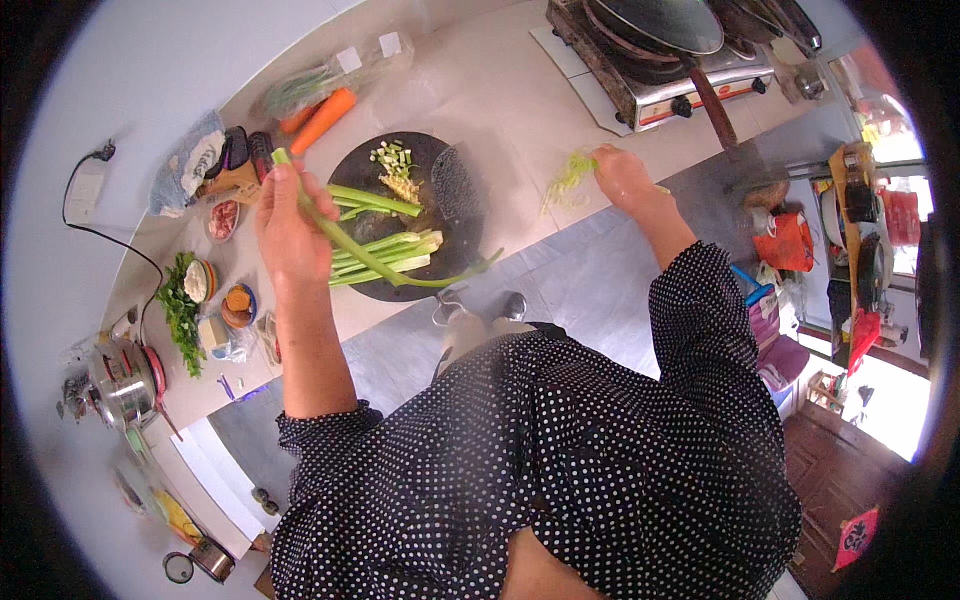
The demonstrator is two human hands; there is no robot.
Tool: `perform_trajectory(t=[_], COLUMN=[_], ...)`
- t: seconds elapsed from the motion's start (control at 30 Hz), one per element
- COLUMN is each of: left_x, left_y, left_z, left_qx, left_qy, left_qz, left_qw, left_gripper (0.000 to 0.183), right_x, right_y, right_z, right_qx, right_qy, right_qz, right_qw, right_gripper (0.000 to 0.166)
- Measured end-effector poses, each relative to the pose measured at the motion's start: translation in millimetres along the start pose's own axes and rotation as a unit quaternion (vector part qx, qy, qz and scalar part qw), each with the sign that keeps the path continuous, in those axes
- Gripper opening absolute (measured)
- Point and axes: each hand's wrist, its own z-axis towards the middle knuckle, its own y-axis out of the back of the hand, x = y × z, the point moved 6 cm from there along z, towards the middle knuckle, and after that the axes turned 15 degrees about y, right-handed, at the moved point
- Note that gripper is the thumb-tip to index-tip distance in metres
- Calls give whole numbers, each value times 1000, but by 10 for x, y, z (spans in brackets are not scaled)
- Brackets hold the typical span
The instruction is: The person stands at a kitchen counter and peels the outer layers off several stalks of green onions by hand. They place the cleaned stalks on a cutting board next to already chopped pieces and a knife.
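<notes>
My left hand (289, 217) grips a long celery stalk (352, 247) near its thick end. The stalk slants down to the right across a round dark cutting board (352, 169), and its thin tip reaches past the board's edge. On the board lie more celery stalks (386, 255), a small heap of chopped green pieces (391, 156) and some minced pale yellow bits (401, 186). A cleaver blade (456, 184) seems to rest at the board's right side. Far to the right, my right hand (626, 180) is closed at the fingers around light green celery shreds (568, 180) at the counter's edge.
A gas stove (697, 90) with a wok (667, 26) stands at the upper right, its handle jutting out. Carrots (324, 120), a bowl of raw meat (223, 219), leafy herbs (180, 300) and small bowls (238, 300) sit left of the board. A metal pot (124, 382) is farther left.
</notes>
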Motion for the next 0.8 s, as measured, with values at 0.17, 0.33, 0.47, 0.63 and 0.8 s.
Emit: perform_trajectory(t=[0.17, 0.33, 0.47, 0.63, 0.8], left_x=[121, 296, 436, 646, 925], left_y=[-208, -412, -552, -672, -801], left_z=[-49, 26, 128, 220, 270], left_qx=[28, 72, 75, 71, 54], left_qy=[13, 60, 82, 115, 153], left_qz=[-7, -66, -97, -143, -195], left_qw=[999, 993, 989, 980, 967], left_gripper=[24, 21, 19, 21, 19], right_x=[16, 8, 363, 1284, 1922], right_y=[202, 66, 350, 627, 777], right_z=[44, -35, -218, -241, -197], right_qx=[-12, 100, -58, -160, -216], right_qy=[-42, -109, -205, -48, 115], right_qz=[42, 98, 342, 340, 199], right_qw=[998, 984, 915, 925, 949], right_gripper=[24, 30, 28, 21, 18])
